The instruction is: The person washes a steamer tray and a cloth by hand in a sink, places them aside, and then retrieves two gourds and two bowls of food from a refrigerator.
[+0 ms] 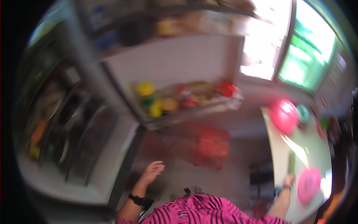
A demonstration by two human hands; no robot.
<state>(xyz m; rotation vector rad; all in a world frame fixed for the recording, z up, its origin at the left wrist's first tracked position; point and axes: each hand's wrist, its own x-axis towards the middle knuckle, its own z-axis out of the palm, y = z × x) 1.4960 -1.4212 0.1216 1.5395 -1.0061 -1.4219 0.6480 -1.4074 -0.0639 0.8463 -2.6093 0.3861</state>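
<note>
At the right of the head view, my right hand (290,179) is at the near end of a long green vegetable (292,162), over a pale tabletop (282,148); its fingers look closed around that end. Just right of this hand lies a round pink plastic basket or bowl (308,184). Farther back on the same table stand a shiny pink bowl (284,116) and a smaller green container (303,114). My left hand (154,170) is raised over the floor at lower centre-left, fingers slightly bent, nothing seen in it. The picture is blurred.
A red plastic stool (213,147) stands on the floor ahead. Behind it a shelf (179,117) holds yellow, green and red containers. At left is an open-fronted cabinet or rack (112,173) with dark contents. A dark chair or stool (260,177) stands beside the table.
</note>
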